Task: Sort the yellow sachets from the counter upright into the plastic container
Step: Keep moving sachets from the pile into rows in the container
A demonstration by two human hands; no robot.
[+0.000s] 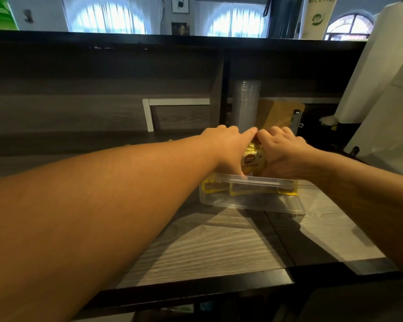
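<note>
A clear plastic container stands on the grey wood counter. Yellow sachets stand upright in it as a bunch, and more yellow shows through its front wall. My left hand reaches over the container from the left, with its index finger stretched across the top of the bunch and the other fingers down behind the rim. My right hand grips the bunch from the right, fingers curled over its top. Both hands hide most of the sachets.
A stack of clear cups and a brown paper packet stand in the shelf right behind the container. A large white machine fills the right side. The counter's dark front edge runs below.
</note>
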